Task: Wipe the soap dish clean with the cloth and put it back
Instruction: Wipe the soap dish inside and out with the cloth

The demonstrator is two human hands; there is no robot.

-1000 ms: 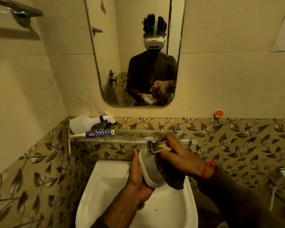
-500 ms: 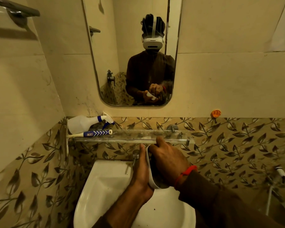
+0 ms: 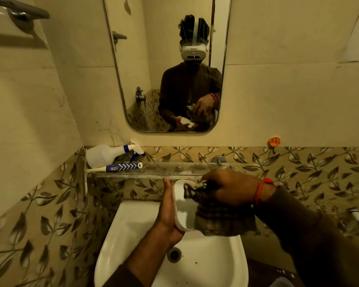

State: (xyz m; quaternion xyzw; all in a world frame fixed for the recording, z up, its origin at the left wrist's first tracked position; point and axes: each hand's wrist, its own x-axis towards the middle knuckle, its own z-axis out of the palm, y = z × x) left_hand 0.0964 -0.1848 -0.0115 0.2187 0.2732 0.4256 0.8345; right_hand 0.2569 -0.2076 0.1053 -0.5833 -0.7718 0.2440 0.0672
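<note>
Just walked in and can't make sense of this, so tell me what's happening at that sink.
A person is cleaning a white soap dish over the sink. The left hand holds the dish tilted on its side from behind, and the right hand presses a bunched checked cloth into its open face. The dish is not yet back in place. A spray bottle and a tube lie on the glass shelf above.

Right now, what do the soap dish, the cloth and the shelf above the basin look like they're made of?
Soap dish: probably plastic, plain white, smooth thin rim.
Cloth: woven fabric, dark checked pattern, hanging in soft folds.
Shelf: looks like clear glass or acrylic, since the tiles show through it; smeared.
</note>
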